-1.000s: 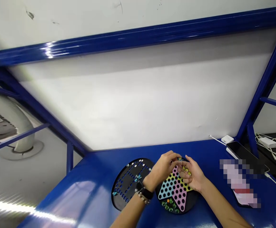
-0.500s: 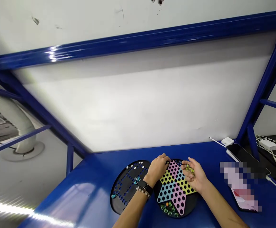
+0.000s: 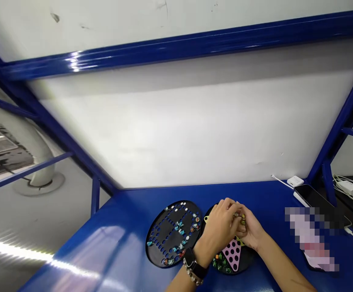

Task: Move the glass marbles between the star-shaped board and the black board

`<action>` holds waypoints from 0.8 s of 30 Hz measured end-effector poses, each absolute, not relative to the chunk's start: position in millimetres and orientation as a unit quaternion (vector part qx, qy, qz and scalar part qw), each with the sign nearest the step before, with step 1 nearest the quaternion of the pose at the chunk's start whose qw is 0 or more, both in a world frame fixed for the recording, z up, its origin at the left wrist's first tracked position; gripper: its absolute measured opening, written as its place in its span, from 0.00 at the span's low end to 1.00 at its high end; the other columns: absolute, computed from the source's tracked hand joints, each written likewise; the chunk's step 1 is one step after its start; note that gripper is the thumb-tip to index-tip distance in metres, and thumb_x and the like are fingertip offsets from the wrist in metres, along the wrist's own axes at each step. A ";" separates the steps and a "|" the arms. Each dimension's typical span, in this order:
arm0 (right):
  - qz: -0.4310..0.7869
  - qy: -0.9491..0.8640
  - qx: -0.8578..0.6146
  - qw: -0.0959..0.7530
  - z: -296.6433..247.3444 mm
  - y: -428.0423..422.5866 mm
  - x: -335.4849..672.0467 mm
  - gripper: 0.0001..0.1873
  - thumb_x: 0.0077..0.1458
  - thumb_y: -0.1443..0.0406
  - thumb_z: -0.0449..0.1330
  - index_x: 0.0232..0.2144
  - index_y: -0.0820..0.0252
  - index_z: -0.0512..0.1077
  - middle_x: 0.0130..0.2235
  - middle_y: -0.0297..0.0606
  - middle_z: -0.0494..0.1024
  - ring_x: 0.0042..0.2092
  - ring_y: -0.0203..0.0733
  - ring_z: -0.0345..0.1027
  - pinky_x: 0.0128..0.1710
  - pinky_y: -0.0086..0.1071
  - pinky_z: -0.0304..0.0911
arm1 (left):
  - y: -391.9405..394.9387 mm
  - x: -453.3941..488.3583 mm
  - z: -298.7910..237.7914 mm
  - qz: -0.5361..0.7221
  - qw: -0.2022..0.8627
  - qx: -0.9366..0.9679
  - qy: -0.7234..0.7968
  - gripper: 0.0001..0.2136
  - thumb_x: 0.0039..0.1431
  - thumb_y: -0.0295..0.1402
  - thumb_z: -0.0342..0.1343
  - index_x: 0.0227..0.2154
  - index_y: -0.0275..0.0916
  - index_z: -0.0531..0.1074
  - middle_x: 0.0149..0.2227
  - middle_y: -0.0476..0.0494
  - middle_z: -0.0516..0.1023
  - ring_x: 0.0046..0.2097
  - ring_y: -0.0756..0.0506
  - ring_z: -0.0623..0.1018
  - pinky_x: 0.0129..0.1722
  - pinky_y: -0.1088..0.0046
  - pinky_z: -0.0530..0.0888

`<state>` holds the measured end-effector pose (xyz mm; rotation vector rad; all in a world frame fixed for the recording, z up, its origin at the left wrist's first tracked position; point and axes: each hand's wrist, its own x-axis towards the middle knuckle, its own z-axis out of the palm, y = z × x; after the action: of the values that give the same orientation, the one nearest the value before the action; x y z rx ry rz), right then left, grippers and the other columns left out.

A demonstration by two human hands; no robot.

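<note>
My right hand (image 3: 254,230) is cupped, its fingers curled around several yellow-green marbles (image 3: 242,221). Over it my left hand (image 3: 220,225), with a watch on its wrist, reaches in; its bent fingertips close on a marble at the right palm. Both hands hover above a round black Chinese checkers board (image 3: 246,263) with a coloured star, of which mainly a pink point (image 3: 233,254) shows. Green marbles (image 3: 223,266) and a small orange piece (image 3: 217,256) lie at its near edge. The far part of the star is hidden by my hands.
To the left lies a second round black board (image 3: 163,231) with holes, blue and reddish marbles and white pieces. At right are a dark phone (image 3: 316,202), a blurred-out phone (image 3: 312,247), a white case (image 3: 295,181) and cables. A white panel (image 3: 176,134) rises behind the blue table (image 3: 128,215).
My left hand has moved right, from the far edge of the star to the marbles in my right hand. More of the left board is uncovered, and the view has shifted slightly.
</note>
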<state>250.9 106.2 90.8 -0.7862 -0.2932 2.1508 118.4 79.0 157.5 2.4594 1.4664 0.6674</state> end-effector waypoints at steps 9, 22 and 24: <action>0.550 -0.575 -0.457 0.398 102.6 112.4 223.9 0.26 0.66 0.46 0.49 0.23 0.54 0.52 0.20 0.23 0.53 0.19 0.29 0.43 0.19 0.27 0.45 | 12.1 81.7 112.0 0.450 0.123 0.679 0.567 0.06 0.68 0.32 0.51 0.37 0.44 0.73 0.38 0.47 0.76 0.41 0.46 0.77 0.42 0.70 0.75; 0.168 -0.908 -0.366 0.117 99.5 115.3 70.3 0.10 0.65 0.67 0.54 0.44 0.64 0.74 0.48 0.54 0.78 0.47 0.55 0.74 0.43 0.43 0.69 | -15.3 42.4 66.4 0.511 0.102 0.541 0.660 0.15 0.67 0.47 0.49 0.32 0.45 0.73 0.33 0.46 0.76 0.35 0.44 0.76 0.34 0.67 0.76; 0.148 -0.916 -0.356 0.113 99.0 112.7 76.7 0.11 0.65 0.66 0.54 0.44 0.65 0.74 0.49 0.55 0.76 0.50 0.57 0.72 0.46 0.47 0.69 | -14.9 41.3 65.7 0.507 0.107 0.544 0.660 0.16 0.67 0.49 0.49 0.33 0.45 0.74 0.33 0.45 0.76 0.36 0.43 0.77 0.35 0.67 0.76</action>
<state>76.7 112.7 99.0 -1.0452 -2.6865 0.4348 41.3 -14.9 65.7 1.6007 1.9428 1.4938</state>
